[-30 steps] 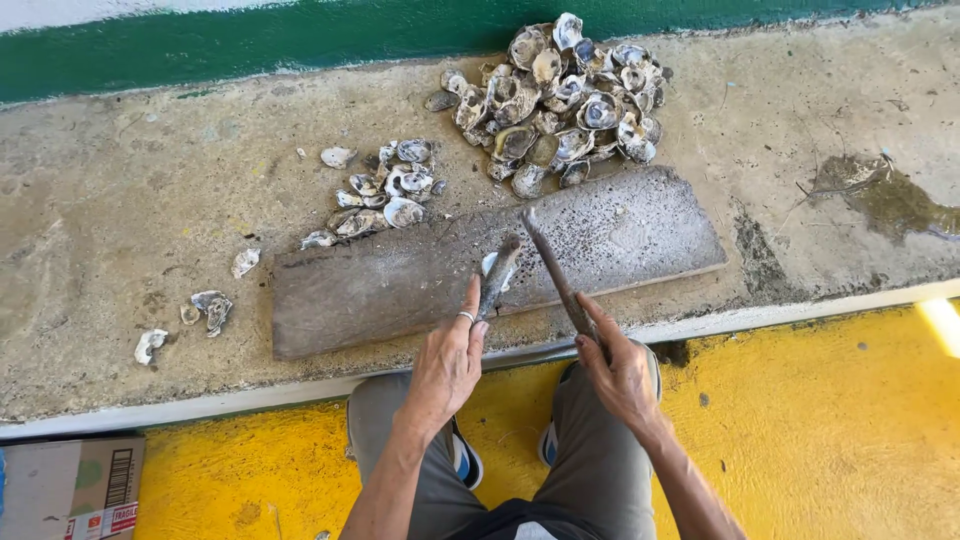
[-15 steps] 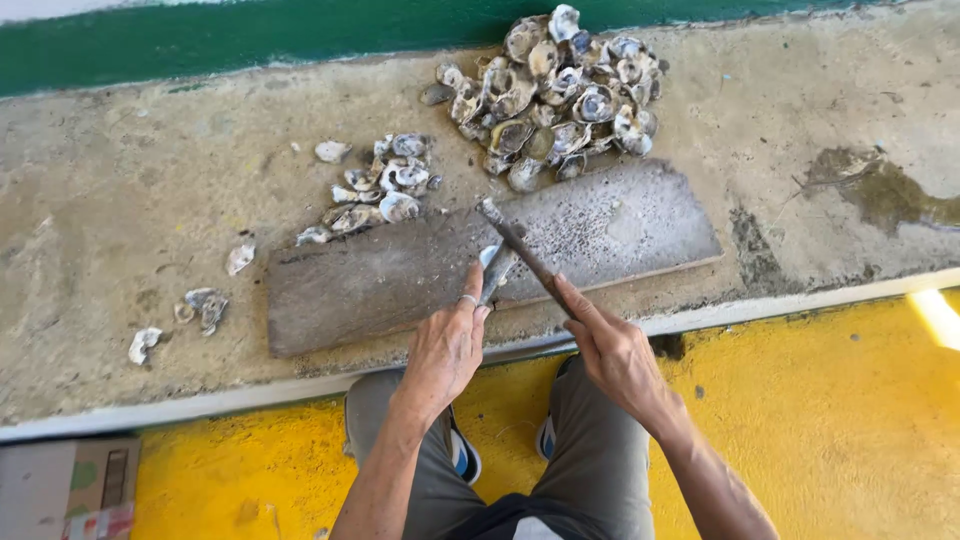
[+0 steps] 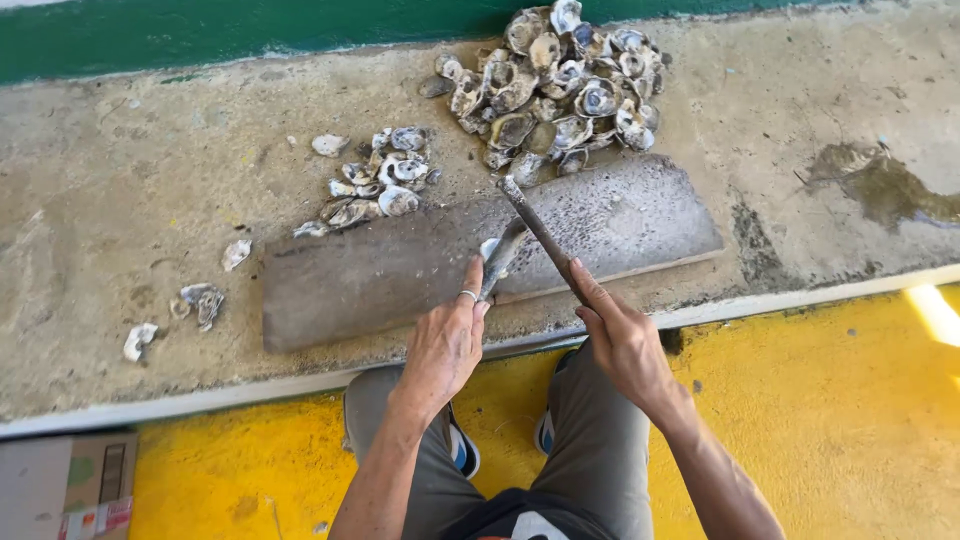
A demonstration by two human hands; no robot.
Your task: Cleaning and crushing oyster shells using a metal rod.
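1. Seen from above, the left hand [image 3: 445, 345], a ring on one finger, has its fingers closed around an oyster [image 3: 500, 255], holding it upright on a worn grey board [image 3: 400, 270].
2. The right hand [image 3: 625, 345] is wrapped around the handle of a long dark blade [image 3: 535, 230]; the blade slants up and left, crossing just beside the oyster.
3. Beyond the board lies a large shell pile [image 3: 560, 85]; a smaller heap [image 3: 375, 185] sits to its left; stray shells [image 3: 200, 300] lie further left on the concrete ledge [image 3: 100, 200].
4. Below is a yellow floor [image 3: 850, 420]; a cardboard box [image 3: 65, 485] sits at the lower left.
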